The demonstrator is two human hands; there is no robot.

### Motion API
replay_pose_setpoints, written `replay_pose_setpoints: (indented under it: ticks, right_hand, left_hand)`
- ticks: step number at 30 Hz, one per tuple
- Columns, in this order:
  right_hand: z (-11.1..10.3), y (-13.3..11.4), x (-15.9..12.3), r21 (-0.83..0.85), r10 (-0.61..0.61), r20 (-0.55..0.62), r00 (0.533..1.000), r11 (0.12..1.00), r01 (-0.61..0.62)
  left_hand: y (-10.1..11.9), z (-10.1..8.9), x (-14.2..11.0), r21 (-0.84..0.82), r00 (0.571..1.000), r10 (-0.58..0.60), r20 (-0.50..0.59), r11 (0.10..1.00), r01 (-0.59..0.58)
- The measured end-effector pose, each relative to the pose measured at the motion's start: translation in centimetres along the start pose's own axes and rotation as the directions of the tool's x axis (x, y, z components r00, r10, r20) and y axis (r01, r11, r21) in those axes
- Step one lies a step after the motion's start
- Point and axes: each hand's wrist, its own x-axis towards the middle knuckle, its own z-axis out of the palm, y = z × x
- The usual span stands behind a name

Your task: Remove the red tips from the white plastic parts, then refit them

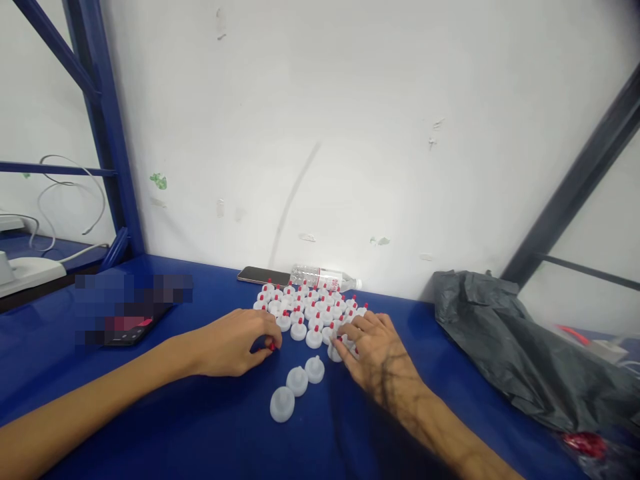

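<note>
My left hand (245, 343) is closed in a pinch on a small red tip cap (273, 346), partly hidden by the fingers. To its right, a cluster of white nozzle caps with red tips (314, 337) stands upright on the blue table. My right hand (373, 343) lies at the cluster's near right edge, its thumb and fingers closed around a white nozzle cap (335, 353). The fingers cover part of that cap and some neighbours. Between the hands and closer to me, three white nozzle caps without red tips (297, 381) form a slanting row.
Behind the cluster lie a phone (263, 275) and a clear plastic bottle (325, 277) on its side, near the wall. A dark device (130, 333), partly blurred out, is at left. A grey plastic bag (520, 353) spreads over the right side. Blue frame posts (113, 133) rise at left.
</note>
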Motion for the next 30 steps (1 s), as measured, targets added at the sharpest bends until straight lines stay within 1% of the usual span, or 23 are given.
replay_pose_setpoints:
  ticks: [3,8,12,15,17,20,24,27,30]
  right_hand:
    - [0.8,-0.2,-0.3,0.041,-0.005,0.064,0.998,0.999,0.003]
    - [1.2,-0.3,-0.5,0.155,-0.015,0.118,0.993,0.988,-0.004]
    - [1.1,-0.5,-0.5,0.174,-0.012,0.168,0.986,0.985,-0.017]
    - [0.9,-0.8,-0.6,0.163,-0.006,0.192,0.981,0.986,-0.026]
    - [0.9,-0.9,-0.5,0.158,-0.012,0.167,0.986,0.987,-0.015]
    - [0.9,-0.7,-0.4,0.190,-0.030,0.062,0.998,0.982,0.017]
    - [0.7,-0.7,-0.4,0.273,-0.026,-0.061,0.998,0.961,0.041]
    - [0.5,-1.2,-0.5,0.301,-0.043,-0.087,0.995,0.951,0.067]
    - [0.1,-1.8,-0.5,0.291,-0.069,-0.096,0.993,0.952,0.094]
  left_hand:
    - [0.0,0.1,0.0,0.008,1.000,-0.002,0.001,1.000,0.002]
    - [-0.1,0.1,0.1,-0.005,1.000,0.004,0.006,1.000,-0.004]
    - [-0.2,-0.1,0.0,0.012,1.000,0.014,0.002,1.000,-0.014]
    - [-0.2,-0.4,-0.1,0.032,1.000,0.015,0.028,0.999,-0.016]
    - [-0.2,-0.6,-0.2,0.041,0.999,-0.009,0.040,0.999,0.008]
    - [-0.4,-0.8,-0.2,0.046,0.999,-0.027,0.029,0.999,0.026]
    - [-0.5,-0.7,0.0,0.064,0.996,0.050,-0.073,0.997,-0.045]
    - [0.0,-0.6,0.1,0.101,0.984,0.091,-0.155,0.992,-0.076]
    - [1.0,-0.3,0.1,0.133,0.966,0.122,-0.226,0.987,-0.093]
